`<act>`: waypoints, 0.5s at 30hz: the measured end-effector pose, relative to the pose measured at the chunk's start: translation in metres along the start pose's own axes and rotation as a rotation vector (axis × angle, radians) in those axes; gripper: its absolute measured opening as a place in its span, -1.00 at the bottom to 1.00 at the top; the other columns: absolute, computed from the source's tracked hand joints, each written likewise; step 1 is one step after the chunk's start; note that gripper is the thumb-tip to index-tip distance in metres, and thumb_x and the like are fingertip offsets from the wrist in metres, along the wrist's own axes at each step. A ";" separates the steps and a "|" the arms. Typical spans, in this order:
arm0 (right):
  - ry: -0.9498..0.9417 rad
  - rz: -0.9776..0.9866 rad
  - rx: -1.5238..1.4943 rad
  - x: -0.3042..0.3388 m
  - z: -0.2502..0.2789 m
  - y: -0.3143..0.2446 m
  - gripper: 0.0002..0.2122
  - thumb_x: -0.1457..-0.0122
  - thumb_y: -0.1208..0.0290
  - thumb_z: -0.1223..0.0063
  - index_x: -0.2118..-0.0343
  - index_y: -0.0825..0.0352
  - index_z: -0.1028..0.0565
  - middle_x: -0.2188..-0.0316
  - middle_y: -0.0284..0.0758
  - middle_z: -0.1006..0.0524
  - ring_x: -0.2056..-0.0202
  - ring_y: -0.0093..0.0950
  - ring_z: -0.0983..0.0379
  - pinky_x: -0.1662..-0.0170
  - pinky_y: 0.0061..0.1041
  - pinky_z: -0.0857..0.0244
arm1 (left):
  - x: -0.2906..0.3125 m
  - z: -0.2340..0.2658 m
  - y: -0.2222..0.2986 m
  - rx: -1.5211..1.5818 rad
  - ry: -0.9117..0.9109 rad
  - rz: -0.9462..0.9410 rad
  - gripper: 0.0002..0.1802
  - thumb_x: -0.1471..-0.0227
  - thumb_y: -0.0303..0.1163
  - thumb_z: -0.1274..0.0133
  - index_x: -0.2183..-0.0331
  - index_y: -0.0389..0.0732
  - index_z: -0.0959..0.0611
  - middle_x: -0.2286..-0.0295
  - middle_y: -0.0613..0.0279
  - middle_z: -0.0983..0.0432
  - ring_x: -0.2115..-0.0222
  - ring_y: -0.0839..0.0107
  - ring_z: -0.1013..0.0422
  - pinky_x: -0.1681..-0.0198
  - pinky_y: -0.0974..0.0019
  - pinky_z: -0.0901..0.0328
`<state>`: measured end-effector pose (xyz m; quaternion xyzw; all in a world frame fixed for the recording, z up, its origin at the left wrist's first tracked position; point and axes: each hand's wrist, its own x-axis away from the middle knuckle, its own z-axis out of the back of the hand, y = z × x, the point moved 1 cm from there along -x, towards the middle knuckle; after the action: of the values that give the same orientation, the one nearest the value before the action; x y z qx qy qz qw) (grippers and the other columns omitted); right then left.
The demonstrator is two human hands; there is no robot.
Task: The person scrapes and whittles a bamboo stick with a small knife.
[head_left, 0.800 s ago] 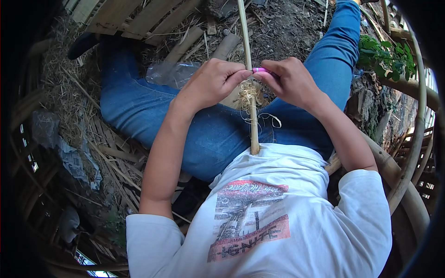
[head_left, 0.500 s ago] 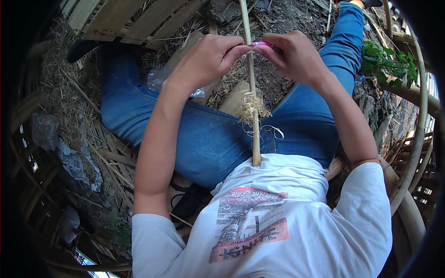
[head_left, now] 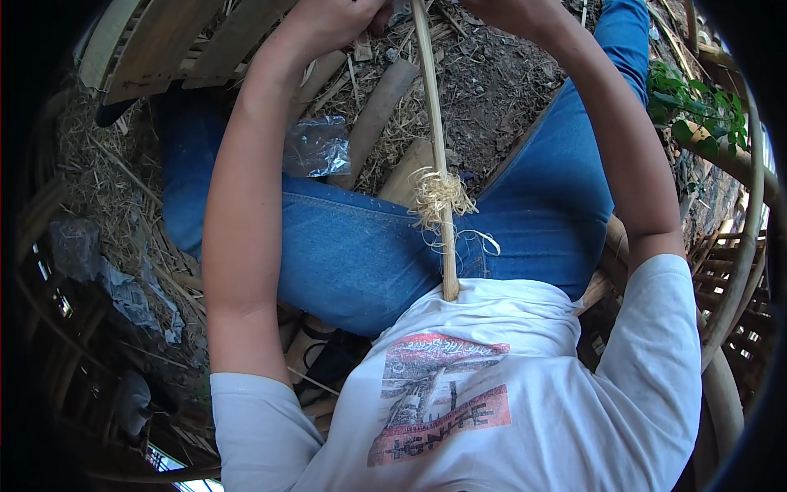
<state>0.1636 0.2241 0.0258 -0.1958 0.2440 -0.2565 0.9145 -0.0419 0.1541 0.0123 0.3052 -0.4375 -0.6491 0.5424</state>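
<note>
A long, pale bamboo strip [head_left: 434, 107] runs from the waist of my white shirt up past the top edge. Curly shavings [head_left: 441, 197] cling around its lower part, with thin loose curls beside them. My left hand [head_left: 340, 16] is left of the strip's upper end, its visible fingers curled and their tips cut off by the frame. Across the strip, my right hand [head_left: 520, 15] shows only its back and wrist, with the fingers out of view. Whatever the hands hold lies beyond the top edge.
My legs in blue jeans [head_left: 352, 254] spread either side of the strip. A clear plastic bag [head_left: 317, 146] lies by my left thigh, next to bamboo pieces [head_left: 381, 115]. Slatted wood [head_left: 164, 49] stands far left; a leafy plant [head_left: 697, 102] and bamboo poles [head_left: 742, 246] are at right.
Both hands have moved up and away along the strip to the top edge. The small pink-handled tool seen in my right fingers is now out of view.
</note>
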 end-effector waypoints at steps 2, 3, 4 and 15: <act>0.017 0.028 0.028 -0.002 0.001 0.002 -0.69 -0.27 0.21 -0.17 0.44 0.40 -0.63 0.62 -0.11 -0.55 0.60 -0.16 -0.50 0.46 -0.25 -0.36 | -0.002 0.003 0.004 -0.085 0.001 0.068 -0.60 -0.37 -0.21 0.06 0.44 -0.29 -0.59 0.65 0.34 -0.43 0.61 0.55 -0.37 0.53 0.35 -0.31; -0.011 -0.025 0.017 -0.004 0.000 0.002 -0.69 -0.28 0.20 -0.16 0.42 0.40 -0.64 0.62 -0.12 -0.56 0.61 -0.18 -0.50 0.46 -0.25 -0.37 | -0.002 0.003 0.006 -0.086 0.001 0.068 -0.60 -0.37 -0.21 0.06 0.44 -0.29 -0.59 0.65 0.34 -0.43 0.61 0.55 -0.37 0.53 0.35 -0.31; -0.040 -0.078 0.007 -0.006 -0.001 0.003 -0.68 -0.30 0.19 -0.14 0.39 0.39 -0.66 0.61 -0.12 -0.58 0.61 -0.20 -0.51 0.46 -0.26 -0.37 | -0.003 0.003 0.007 -0.055 0.004 0.091 -0.59 -0.37 -0.20 0.05 0.43 -0.29 -0.59 0.64 0.35 -0.43 0.62 0.55 -0.37 0.54 0.36 -0.30; -0.187 -0.104 -0.034 -0.005 -0.001 0.004 -0.65 -0.34 0.20 -0.09 0.41 0.41 -0.66 0.64 -0.13 -0.56 0.64 -0.27 -0.46 0.48 -0.26 -0.35 | 0.001 -0.002 -0.004 0.005 0.016 0.089 -0.58 -0.38 -0.18 0.06 0.42 -0.27 -0.62 0.66 0.36 -0.43 0.65 0.58 -0.39 0.57 0.39 -0.32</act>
<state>0.1607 0.2294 0.0248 -0.2466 0.1513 -0.2800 0.9154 -0.0419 0.1525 0.0077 0.2919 -0.4481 -0.6207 0.5733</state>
